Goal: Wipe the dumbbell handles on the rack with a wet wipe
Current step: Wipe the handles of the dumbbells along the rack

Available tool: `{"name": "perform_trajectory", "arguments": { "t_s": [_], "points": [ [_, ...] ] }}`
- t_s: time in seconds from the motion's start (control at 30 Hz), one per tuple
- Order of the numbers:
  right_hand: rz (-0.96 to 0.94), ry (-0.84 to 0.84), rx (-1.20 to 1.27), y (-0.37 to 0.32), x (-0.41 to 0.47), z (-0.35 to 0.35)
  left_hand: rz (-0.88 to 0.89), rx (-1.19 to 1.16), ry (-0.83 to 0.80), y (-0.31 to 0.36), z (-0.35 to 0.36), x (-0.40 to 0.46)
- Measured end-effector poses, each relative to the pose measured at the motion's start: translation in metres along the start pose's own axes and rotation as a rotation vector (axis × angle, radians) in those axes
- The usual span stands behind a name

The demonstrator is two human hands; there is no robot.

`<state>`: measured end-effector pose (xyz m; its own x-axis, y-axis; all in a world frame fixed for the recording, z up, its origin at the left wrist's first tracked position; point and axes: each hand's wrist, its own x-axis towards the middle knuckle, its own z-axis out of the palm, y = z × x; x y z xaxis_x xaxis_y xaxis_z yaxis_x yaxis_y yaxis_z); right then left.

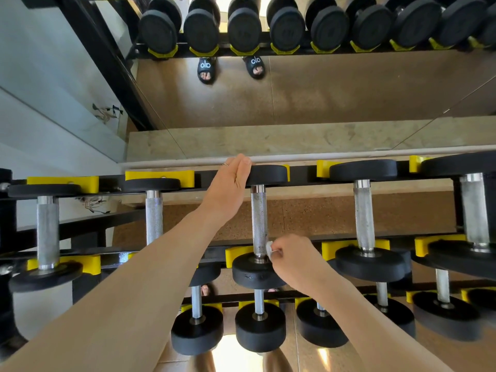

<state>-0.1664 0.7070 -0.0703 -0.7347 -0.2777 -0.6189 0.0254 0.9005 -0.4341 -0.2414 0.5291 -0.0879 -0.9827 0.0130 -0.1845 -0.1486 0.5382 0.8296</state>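
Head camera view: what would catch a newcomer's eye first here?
Two bare arms reach over a dumbbell rack with yellow cradles. The right hand pinches a small white wipe against the near end of the middle dumbbell's knurled handle, while the left hand rests flat on that dumbbell's far head. Beyond, a mirror reflects sandalled feet.

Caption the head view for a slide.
Right hand pinches a wet wipe against a dumbbell handle; left hand steadies its far plate.

Black weights [259, 273] are carried on silver knurled handles [259, 218]; yellow cradles [355, 247] are fixed to the black rack [308, 174]. A white wipe [269, 248] is seen.
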Motion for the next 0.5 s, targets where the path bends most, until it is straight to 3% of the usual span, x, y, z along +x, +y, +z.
{"name": "perform_trajectory", "arguments": {
  "t_s": [0.1, 0.23, 0.5],
  "points": [
    [-0.154, -0.081, -0.035, -0.011, -0.007, -0.009, 0.005, 0.009, 0.006, 0.001, 0.001, -0.001],
    [-0.347, -0.055, -0.125, -0.028, 0.000, 0.000, 0.006, 0.023, 0.014, -0.001, 0.001, 0.000],
    [-0.352, -0.202, -0.141, -0.004, 0.009, -0.013, 0.005, 0.032, -0.002, -0.001, 0.000, 0.000]
  ]
}}
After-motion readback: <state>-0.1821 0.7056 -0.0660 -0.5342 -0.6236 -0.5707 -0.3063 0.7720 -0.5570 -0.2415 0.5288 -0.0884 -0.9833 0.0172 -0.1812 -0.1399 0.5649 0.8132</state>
